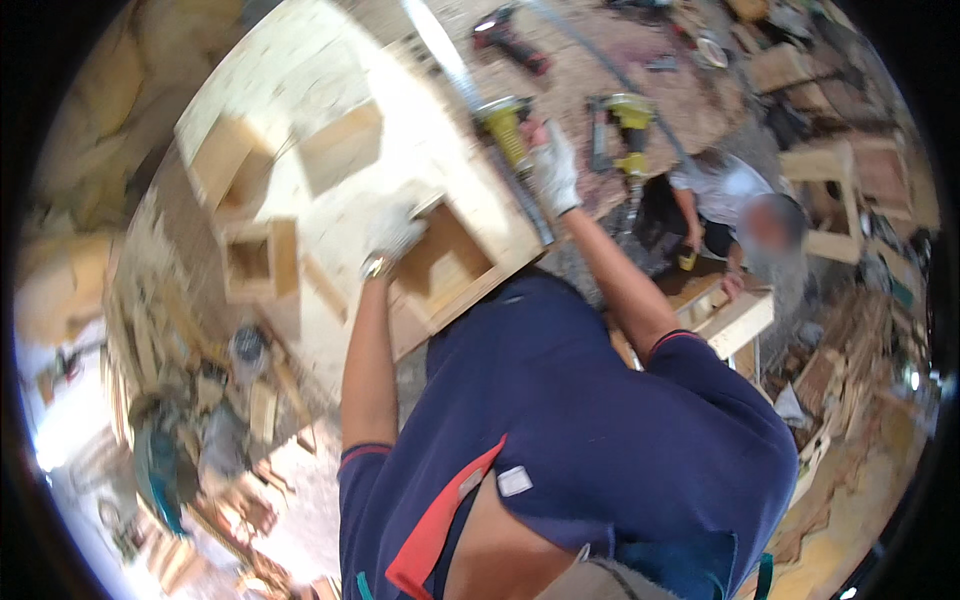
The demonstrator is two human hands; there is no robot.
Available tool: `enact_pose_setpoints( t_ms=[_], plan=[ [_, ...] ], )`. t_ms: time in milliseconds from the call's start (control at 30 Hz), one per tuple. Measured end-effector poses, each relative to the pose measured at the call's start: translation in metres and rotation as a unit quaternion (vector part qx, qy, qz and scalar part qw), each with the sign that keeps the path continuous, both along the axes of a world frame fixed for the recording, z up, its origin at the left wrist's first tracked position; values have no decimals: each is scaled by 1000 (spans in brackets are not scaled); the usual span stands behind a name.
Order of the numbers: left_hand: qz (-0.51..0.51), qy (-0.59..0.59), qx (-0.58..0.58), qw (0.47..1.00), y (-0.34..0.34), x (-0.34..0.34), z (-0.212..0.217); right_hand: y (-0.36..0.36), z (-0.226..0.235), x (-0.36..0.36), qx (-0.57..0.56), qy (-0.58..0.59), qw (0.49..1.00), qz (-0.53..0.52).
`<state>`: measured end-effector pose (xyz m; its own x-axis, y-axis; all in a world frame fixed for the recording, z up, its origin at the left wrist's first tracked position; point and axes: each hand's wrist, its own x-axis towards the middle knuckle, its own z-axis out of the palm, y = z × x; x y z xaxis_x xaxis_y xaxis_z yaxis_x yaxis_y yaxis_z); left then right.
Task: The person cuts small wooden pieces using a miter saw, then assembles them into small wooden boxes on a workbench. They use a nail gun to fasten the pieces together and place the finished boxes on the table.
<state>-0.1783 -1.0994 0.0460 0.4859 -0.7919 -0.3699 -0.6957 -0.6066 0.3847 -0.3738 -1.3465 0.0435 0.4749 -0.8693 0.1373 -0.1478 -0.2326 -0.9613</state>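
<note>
My left hand (395, 236), in a pale work glove, grips the upper left edge of an open wooden box (462, 306) close to my body. The glove is blurred and its fingertips partly hidden. A yellow and black nail gun (509, 140) is at the box's far right side. My right hand (555, 172), gloved too, is closed at this tool's right side, around what looks like its handle. To the right of that hand lies a second yellow and black power tool (630, 130).
Several small wooden boxes, one an open box (258, 262), stand on the pale board (330, 215) at left. A dark cordless drill (510, 42) lies at the back. At right a co-worker (735, 205) handles a wooden box (738, 315). Wood scraps (265, 500) litter the lower left.
</note>
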Motion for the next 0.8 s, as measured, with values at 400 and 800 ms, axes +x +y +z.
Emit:
enact_pose_setpoints(
  t_ms=[400,800],
  plan=[
    [267,75,-68,958,55,16,-27,-266,31,-60,-53,194,969,-142],
    [305,179,53,934,40,24,27,-750,-114,-47,-290,540,789,-56]
  ],
)
